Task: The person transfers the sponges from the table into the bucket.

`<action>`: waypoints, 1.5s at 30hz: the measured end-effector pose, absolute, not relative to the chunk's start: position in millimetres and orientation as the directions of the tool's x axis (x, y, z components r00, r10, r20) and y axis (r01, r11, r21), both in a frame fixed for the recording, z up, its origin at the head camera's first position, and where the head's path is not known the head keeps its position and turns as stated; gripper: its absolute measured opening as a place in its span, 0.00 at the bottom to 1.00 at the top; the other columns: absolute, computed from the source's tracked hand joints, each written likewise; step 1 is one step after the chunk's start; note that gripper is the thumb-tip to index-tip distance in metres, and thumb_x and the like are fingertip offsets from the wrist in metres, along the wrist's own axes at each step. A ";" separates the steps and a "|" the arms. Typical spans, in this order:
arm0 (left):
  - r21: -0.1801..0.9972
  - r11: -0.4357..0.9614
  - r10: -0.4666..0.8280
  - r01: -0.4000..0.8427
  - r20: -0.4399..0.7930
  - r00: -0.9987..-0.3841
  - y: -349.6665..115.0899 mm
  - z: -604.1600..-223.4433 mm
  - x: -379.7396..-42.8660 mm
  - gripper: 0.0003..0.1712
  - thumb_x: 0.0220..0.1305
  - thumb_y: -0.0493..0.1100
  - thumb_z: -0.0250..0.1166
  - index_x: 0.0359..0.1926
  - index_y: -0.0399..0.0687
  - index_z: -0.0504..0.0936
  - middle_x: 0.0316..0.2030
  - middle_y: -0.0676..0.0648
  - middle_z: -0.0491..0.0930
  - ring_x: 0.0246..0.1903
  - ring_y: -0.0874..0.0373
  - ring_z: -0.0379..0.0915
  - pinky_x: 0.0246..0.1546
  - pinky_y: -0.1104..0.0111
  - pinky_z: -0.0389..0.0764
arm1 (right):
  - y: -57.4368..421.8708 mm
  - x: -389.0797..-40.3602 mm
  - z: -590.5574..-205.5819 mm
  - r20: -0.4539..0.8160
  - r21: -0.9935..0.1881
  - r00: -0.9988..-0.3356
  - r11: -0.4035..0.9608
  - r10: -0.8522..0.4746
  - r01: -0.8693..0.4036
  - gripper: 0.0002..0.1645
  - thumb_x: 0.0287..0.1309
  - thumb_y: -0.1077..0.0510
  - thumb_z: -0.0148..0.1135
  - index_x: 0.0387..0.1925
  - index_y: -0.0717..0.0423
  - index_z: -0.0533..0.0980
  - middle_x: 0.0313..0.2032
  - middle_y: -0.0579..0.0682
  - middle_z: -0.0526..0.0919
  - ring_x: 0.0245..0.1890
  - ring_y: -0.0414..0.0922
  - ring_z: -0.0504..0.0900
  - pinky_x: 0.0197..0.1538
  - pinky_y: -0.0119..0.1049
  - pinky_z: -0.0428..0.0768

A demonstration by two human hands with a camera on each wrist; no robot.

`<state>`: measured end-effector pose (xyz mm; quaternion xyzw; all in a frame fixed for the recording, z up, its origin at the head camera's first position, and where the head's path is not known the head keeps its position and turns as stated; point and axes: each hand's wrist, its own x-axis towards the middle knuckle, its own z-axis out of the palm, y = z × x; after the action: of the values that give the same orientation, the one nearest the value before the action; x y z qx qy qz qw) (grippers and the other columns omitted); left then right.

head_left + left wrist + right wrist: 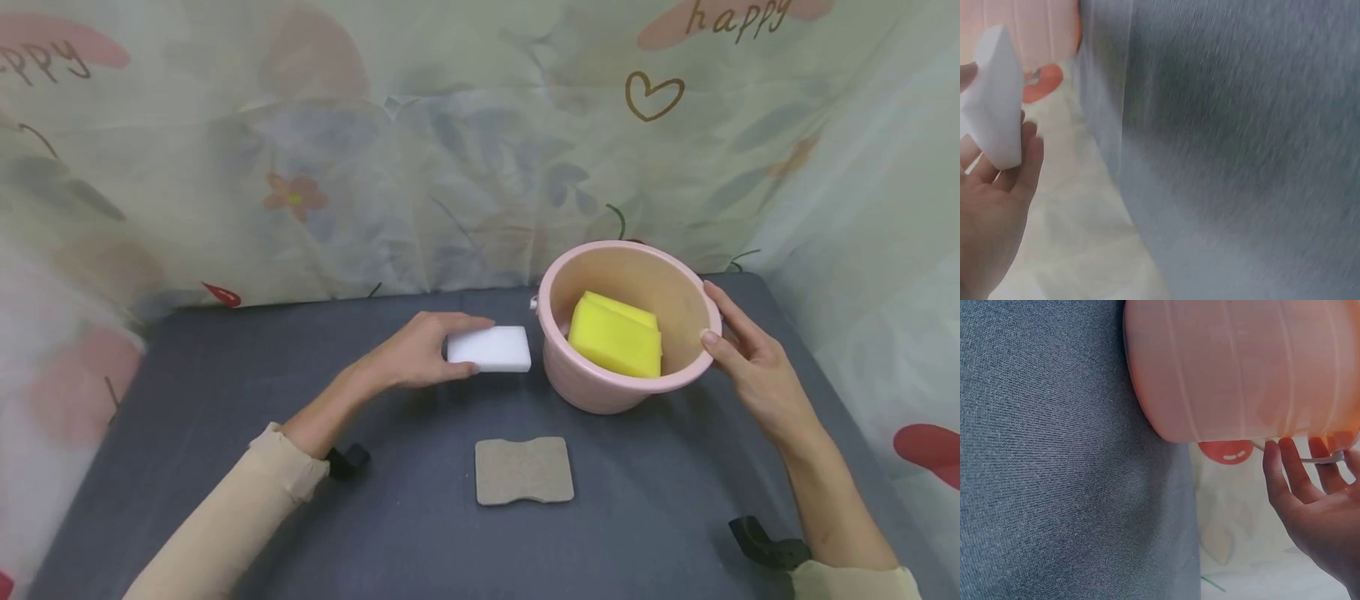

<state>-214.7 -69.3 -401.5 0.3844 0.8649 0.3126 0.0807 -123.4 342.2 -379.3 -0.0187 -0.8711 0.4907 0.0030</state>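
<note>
A white sponge block [497,350] is pinched between the thumb and fingers of my left hand [420,351], just left of a pink bucket [592,395]. In the left wrist view the same block looks raised off the table. My right hand [763,375] grips the bucket's right rim, thumb on the near side and fingers round the outside. Yellow sponges [617,340] lie inside the bucket, which leans slightly toward me. From the right wrist view, the fingers [1297,472] touch the bucket's side near its thin handle [1319,460].
A grey-brown pad [523,472] with notched long sides lies flat on the dark grey table [420,533], nearer to me than the bucket. Patterned curtain [465,167] hangs behind the table and along both sides. Black straps sit at both wrists.
</note>
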 end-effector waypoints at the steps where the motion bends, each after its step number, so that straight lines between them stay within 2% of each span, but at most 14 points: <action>1: 0.599 0.517 0.708 0.612 0.103 -0.699 -70.9 -398.7 -216.5 0.33 0.59 0.47 0.71 0.65 0.48 0.77 0.58 0.47 0.80 0.47 0.56 0.77 0.45 0.62 0.77 | 342.3 -123.4 -379.3 -0.015 -0.853 -0.999 0.520 0.036 0.032 0.39 0.73 0.48 0.54 0.76 0.24 0.49 0.77 0.49 0.53 0.68 0.58 0.66 0.48 0.18 0.72; 9: 0.611 0.545 0.662 0.575 0.108 -0.742 -81.6 -378.6 -230.1 0.34 0.61 0.47 0.71 0.67 0.48 0.75 0.60 0.45 0.78 0.47 0.53 0.77 0.45 0.58 0.77 | 343.0 -123.9 -379.3 -0.020 -0.851 -0.999 0.523 0.035 0.035 0.39 0.73 0.48 0.54 0.76 0.24 0.49 0.77 0.48 0.53 0.69 0.57 0.66 0.49 0.18 0.72; 13: 0.614 0.540 0.639 0.575 0.145 -0.756 -83.9 -371.2 -235.6 0.34 0.61 0.46 0.71 0.67 0.47 0.74 0.62 0.44 0.76 0.49 0.51 0.76 0.46 0.58 0.76 | 343.4 -124.4 -378.7 -0.025 -0.848 -0.999 0.529 0.039 0.042 0.39 0.72 0.47 0.54 0.76 0.23 0.49 0.77 0.48 0.52 0.69 0.58 0.65 0.49 0.19 0.72; 20: 0.673 0.491 0.586 0.553 0.215 -0.781 -82.6 -359.0 -243.8 0.33 0.61 0.45 0.72 0.66 0.48 0.75 0.60 0.46 0.77 0.46 0.53 0.76 0.47 0.58 0.76 | 343.3 -124.7 -378.8 -0.022 -0.848 -0.999 0.529 0.032 0.036 0.39 0.72 0.47 0.54 0.76 0.24 0.49 0.77 0.48 0.53 0.69 0.58 0.65 0.49 0.19 0.72; 26: 0.659 0.472 0.588 0.585 0.260 -0.766 -75.8 -346.8 -249.8 0.30 0.62 0.46 0.71 0.65 0.48 0.77 0.59 0.46 0.78 0.47 0.53 0.77 0.49 0.54 0.76 | 343.3 -124.8 -379.2 -0.019 -0.847 -0.999 0.531 0.034 0.034 0.39 0.72 0.47 0.54 0.76 0.24 0.49 0.76 0.48 0.54 0.68 0.57 0.67 0.49 0.19 0.72; 36: 0.618 0.478 0.619 0.624 0.266 -0.739 -58.0 -332.6 -255.0 0.31 0.64 0.51 0.70 0.66 0.51 0.76 0.60 0.48 0.77 0.51 0.57 0.76 0.50 0.59 0.75 | 343.8 -122.3 -378.6 -0.024 -0.845 -0.999 0.533 0.041 0.042 0.39 0.72 0.47 0.54 0.76 0.24 0.49 0.77 0.47 0.53 0.69 0.57 0.66 0.49 0.18 0.71; 45: 0.623 0.400 0.684 0.673 0.286 -0.671 -32.1 -321.1 -258.1 0.34 0.60 0.49 0.72 0.66 0.47 0.75 0.60 0.52 0.77 0.54 0.62 0.74 0.54 0.67 0.73 | 344.0 -123.2 -379.3 -0.007 -0.857 -0.999 0.515 0.033 0.023 0.38 0.72 0.49 0.55 0.76 0.25 0.51 0.76 0.47 0.54 0.68 0.50 0.68 0.50 0.18 0.72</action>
<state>-258.1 -32.1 -321.1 0.4055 0.8366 0.3684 0.0077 -123.2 344.0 -379.3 -0.0161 -0.8704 0.4921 0.0054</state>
